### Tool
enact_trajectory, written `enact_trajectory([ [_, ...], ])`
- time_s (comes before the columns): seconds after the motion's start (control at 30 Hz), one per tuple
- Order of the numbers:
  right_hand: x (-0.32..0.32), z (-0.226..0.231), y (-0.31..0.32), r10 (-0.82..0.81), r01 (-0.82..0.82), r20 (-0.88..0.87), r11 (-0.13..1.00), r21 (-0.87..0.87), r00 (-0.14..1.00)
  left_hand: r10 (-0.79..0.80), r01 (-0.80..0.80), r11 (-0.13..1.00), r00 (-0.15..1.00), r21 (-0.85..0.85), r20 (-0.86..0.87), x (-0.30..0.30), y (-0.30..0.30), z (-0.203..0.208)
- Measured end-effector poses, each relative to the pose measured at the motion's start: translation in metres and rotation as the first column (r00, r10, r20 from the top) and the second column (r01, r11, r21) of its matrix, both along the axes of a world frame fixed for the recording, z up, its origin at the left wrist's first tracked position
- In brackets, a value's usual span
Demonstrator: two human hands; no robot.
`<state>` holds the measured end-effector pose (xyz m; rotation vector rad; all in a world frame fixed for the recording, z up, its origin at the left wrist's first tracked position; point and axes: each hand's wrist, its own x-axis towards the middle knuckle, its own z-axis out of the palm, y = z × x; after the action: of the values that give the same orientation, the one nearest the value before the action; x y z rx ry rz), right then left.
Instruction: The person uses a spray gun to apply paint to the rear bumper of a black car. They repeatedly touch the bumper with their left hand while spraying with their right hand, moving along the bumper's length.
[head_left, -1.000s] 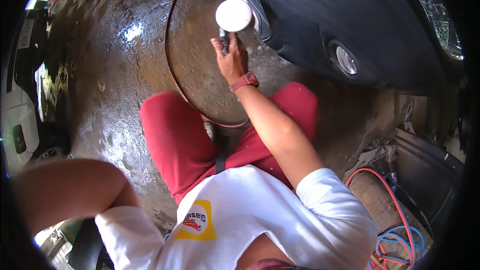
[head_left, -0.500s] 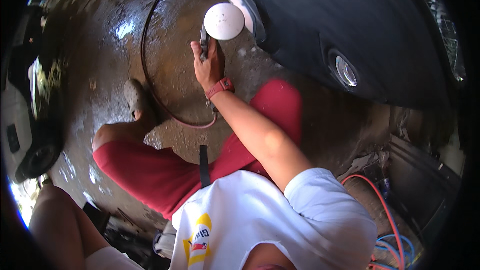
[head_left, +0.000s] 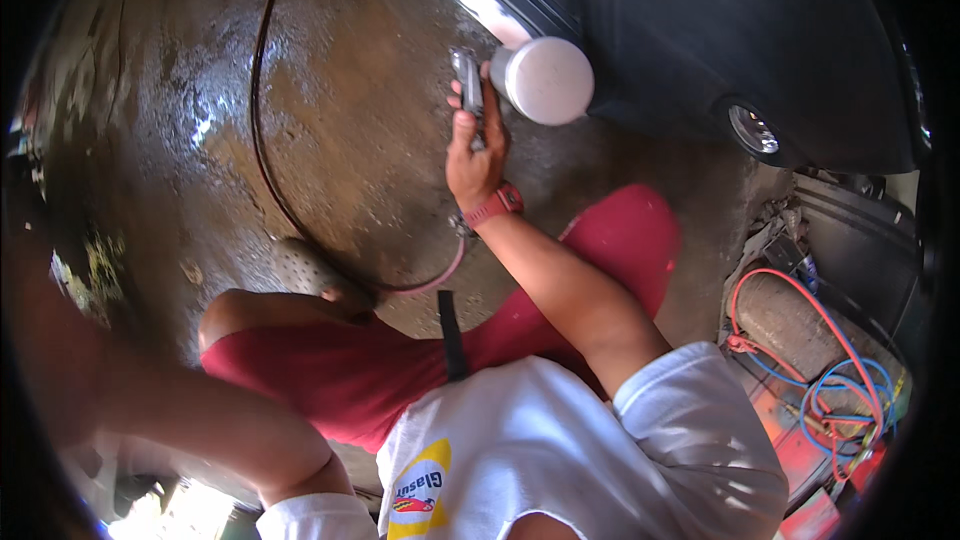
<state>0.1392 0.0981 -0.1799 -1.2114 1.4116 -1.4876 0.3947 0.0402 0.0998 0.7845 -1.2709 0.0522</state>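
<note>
My right hand (head_left: 478, 150), with a red watch on its wrist, is wrapped round a metal spray gun (head_left: 467, 80). A round white-topped cup (head_left: 550, 81) sits on the gun, at the lower edge of a dark car body (head_left: 700, 30). A bright whitish patch (head_left: 490, 12) shows on that edge, just beyond the cup. From the gun's lower end a reddish-brown air hose (head_left: 262, 100) loops over the floor. My left arm reaches out at the far left, where my left hand (head_left: 62, 370) is dark and smeared by motion; its fingers cannot be made out.
A round lamp (head_left: 753, 129) is set in the car body. At right lies a rusty cylinder (head_left: 790, 315) with tangled red and blue hoses (head_left: 850, 390), beside dark panels (head_left: 860, 240). The brown floor (head_left: 340, 130) looks wet. My bent knees are below the gun.
The view has turned. The spray gun has moved right along the car's lower edge, its cup now beside the gun body. My left forearm has swung up and outward at the left.
</note>
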Motion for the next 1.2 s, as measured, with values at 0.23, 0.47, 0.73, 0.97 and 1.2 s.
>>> enact_trajectory([
  [0.23,0.027,0.014,0.002,-0.240,0.260,-0.184,0.961,0.093,0.953,-0.738,-0.367,0.099,0.596,0.925,0.316,0.005,-0.067,-0.112],
  [0.47,0.024,0.033,0.022,-0.552,0.602,-0.353,0.798,0.040,0.756,-0.911,-0.499,0.285,0.124,0.818,0.393,-0.048,-0.109,-0.204],
  [0.73,0.035,0.037,0.012,-0.604,0.708,-0.468,0.702,0.071,0.645,-0.962,-0.432,0.258,-0.200,0.864,0.187,-0.056,-0.088,-0.244],
  [0.97,0.060,0.049,-0.043,-0.524,0.639,-0.520,0.767,0.057,0.675,-0.968,-0.404,0.203,-0.218,0.892,0.122,-0.044,-0.101,-0.236],
  [1.2,0.082,0.028,-0.104,-0.455,0.517,-0.583,0.853,-0.069,0.673,-0.984,-0.397,0.174,-0.113,0.901,0.140,-0.012,-0.112,-0.232],
])
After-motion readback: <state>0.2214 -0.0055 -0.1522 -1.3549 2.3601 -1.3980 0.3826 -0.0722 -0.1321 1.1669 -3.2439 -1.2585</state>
